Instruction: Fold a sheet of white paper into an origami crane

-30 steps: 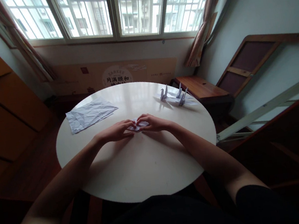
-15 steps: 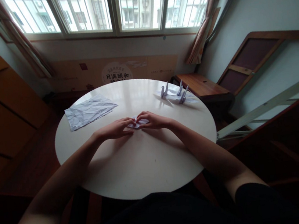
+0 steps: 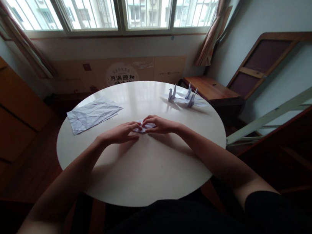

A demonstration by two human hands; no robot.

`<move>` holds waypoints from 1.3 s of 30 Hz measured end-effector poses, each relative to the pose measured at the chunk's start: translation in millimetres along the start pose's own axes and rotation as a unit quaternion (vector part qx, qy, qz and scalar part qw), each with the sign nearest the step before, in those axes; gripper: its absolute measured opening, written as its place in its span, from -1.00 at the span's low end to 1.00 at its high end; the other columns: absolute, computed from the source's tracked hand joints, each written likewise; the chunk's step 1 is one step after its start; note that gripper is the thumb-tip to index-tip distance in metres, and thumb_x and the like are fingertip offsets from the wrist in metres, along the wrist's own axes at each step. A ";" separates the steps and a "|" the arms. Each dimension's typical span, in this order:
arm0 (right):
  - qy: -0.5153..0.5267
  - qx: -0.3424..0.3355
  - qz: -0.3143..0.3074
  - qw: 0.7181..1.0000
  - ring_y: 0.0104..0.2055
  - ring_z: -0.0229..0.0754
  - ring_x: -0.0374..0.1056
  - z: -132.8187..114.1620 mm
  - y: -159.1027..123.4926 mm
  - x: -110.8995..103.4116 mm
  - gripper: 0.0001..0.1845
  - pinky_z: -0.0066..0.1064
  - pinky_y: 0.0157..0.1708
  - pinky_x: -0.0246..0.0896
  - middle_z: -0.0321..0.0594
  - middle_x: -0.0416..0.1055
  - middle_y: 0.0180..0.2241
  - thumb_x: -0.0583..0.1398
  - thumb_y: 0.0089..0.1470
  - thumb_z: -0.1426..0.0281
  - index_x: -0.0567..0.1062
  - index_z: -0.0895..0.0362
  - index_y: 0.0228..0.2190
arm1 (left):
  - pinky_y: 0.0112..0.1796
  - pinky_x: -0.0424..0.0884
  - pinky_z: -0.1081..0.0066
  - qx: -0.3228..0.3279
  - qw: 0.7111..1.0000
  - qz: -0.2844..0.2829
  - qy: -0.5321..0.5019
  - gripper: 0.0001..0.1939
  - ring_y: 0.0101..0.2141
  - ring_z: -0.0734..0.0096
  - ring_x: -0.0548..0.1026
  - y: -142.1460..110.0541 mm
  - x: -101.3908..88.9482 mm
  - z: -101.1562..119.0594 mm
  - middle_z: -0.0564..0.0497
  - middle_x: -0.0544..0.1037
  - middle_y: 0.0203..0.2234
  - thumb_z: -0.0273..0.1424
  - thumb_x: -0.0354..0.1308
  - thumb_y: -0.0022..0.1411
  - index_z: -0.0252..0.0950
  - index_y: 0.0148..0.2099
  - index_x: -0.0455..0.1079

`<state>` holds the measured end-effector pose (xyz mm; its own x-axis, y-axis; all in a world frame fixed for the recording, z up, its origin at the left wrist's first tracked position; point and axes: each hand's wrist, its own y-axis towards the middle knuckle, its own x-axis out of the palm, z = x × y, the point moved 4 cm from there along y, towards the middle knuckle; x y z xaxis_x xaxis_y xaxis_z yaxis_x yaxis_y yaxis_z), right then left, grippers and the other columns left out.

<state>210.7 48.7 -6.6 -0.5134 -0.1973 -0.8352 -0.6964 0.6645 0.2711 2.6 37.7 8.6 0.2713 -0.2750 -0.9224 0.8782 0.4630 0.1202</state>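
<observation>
A small folded piece of white paper point(image 3: 143, 129) lies near the middle of the round white table point(image 3: 152, 171), partly hidden under my fingers. From the left, my left hand point(image 3: 123, 131) has its fingers closed on the paper's left part. My right hand point(image 3: 158, 124) grips the right part, its fingertips almost meeting those of the left. Further back at the right stand several folded paper cranes point(image 3: 189, 96). Creased white paper sheets point(image 3: 94, 114) lie flat at the table's back left.
Beyond the table's back right edge is a low wooden table point(image 3: 210, 88). A printed cardboard panel point(image 3: 80, 75) leans below the windows. A wooden cabinet point(image 3: 3, 103) stands at the left, and a pale rail point(image 3: 282, 109) slants along the right.
Both hands stay on the folded paper with hardly any visible movement. The whole view has shifted very slightly; the cranes and the creased sheets keep their places.
</observation>
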 end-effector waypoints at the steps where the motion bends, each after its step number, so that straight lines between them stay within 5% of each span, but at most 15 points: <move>1: -0.001 0.000 -0.001 1.000 0.09 0.01 0.41 0.1 0.0 0.3 -0.61 -0.06 0.17 0.29 0.00 0.46 0.02 0.32 0.17 0.20 0.59 0.08 0.00 | 0.19 0.32 0.22 0.001 1.000 -0.001 0.000 -0.53 0.15 0.10 0.45 -0.3 -0.4 0.6 -0.19 0.44 0.19 -0.26 0.16 0.40 -0.27 0.28 0.31; 39: 0.003 0.009 -0.004 1.000 0.09 0.01 0.40 -5.5 -0.4 -3.5 -0.61 -0.07 0.16 0.29 -0.01 0.46 0.01 0.33 0.16 0.15 0.60 0.08 -0.04 | 0.21 0.29 0.19 -0.020 0.999 -0.024 0.020 -0.48 0.20 0.06 0.41 -3.9 -1.4 -0.9 -0.20 0.39 0.24 -0.27 0.19 0.40 -0.26 0.33 0.28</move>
<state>210.0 45.3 -1.1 -0.5104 -0.2075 -0.8345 -0.6921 0.6751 0.2554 -1.6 37.0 9.0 0.2132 -0.2643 -0.9406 0.8731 0.4837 0.0620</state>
